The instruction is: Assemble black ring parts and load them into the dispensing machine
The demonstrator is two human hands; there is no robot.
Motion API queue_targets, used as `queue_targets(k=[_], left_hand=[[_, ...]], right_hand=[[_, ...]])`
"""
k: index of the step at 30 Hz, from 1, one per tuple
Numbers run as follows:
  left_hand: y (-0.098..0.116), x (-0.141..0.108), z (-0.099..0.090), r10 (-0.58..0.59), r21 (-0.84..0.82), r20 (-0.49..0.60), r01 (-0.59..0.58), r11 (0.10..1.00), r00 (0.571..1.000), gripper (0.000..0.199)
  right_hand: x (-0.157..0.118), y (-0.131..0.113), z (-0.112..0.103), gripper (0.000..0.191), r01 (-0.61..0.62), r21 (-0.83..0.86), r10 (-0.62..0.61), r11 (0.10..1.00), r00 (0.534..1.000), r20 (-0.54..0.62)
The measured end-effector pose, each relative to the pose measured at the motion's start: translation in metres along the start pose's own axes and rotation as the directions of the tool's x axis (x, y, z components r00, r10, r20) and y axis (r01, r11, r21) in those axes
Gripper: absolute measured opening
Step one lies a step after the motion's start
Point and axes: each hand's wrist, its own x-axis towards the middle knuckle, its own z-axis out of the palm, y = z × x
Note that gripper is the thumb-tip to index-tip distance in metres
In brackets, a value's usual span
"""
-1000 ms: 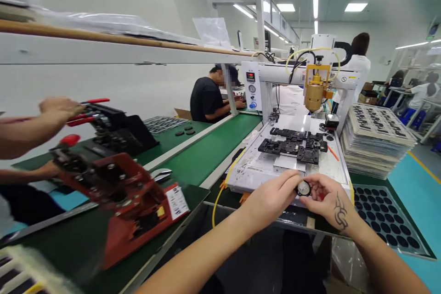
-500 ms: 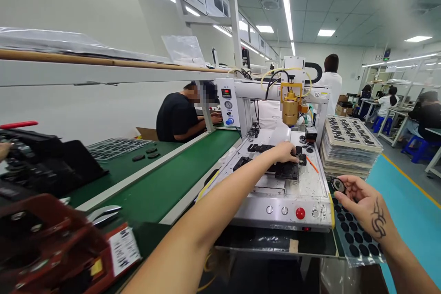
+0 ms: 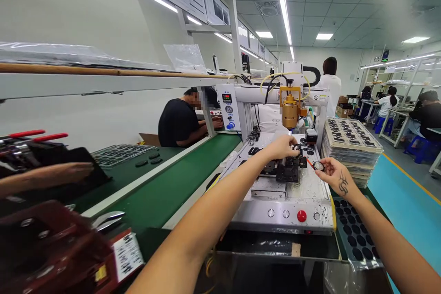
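Observation:
My left hand (image 3: 285, 147) reaches over the bed of a white bench machine (image 3: 292, 204), its fingers closed at a small dark ring-like part by the black fixture (image 3: 287, 171). Near the machine's right edge, my right hand (image 3: 333, 174) pinches a small round part (image 3: 319, 166) with a dark rim and pale centre. An orange-red stick (image 3: 310, 162) lies just left of that part. Above the bed hangs a brass-coloured cylinder (image 3: 290, 112).
Trays (image 3: 351, 147) are stacked right of the machine, with a sheet of black discs (image 3: 356, 229) below. A green belt (image 3: 172, 179) runs along the left. A co-worker's arm (image 3: 44, 179) reaches in at far left, above a dark red fixture (image 3: 58, 248). Other people sit beyond.
My right hand has moved left and up with the round part, from above the disc sheet to the machine's bed. My left hand has risen slightly, and a small ring-like part now shows at its fingers.

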Motion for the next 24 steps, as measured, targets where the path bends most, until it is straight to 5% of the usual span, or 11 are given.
queue_targets(k=[5, 9, 16, 24], left_hand=[[0.016, -0.046, -0.026, 0.073, -0.128, -0.152, -0.093, 0.987, 0.986, 0.033], [0.022, -0.094, -0.042, 0.081, -0.152, -0.192, -0.111, 0.982, 0.978, 0.027], [0.023, -0.167, -0.06, 0.024, -0.136, -0.206, -0.053, 0.989, 0.978, 0.031], [0.016, -0.216, -0.056, -0.034, -0.17, -0.215, -0.003, 0.985, 0.976, 0.031]], right_hand=[[0.072, 0.009, 0.036, 0.04, 0.019, -0.055, -0.008, 0.998, 0.98, 0.197], [0.104, 0.013, 0.045, 0.037, 0.031, -0.119, 0.013, 0.992, 0.936, 0.351], [0.109, 0.011, 0.035, 0.032, 0.104, -0.182, -0.012, 0.978, 0.894, 0.449], [0.1, 0.008, 0.045, 0.017, 0.171, -0.249, -0.063, 0.953, 0.919, 0.39]])
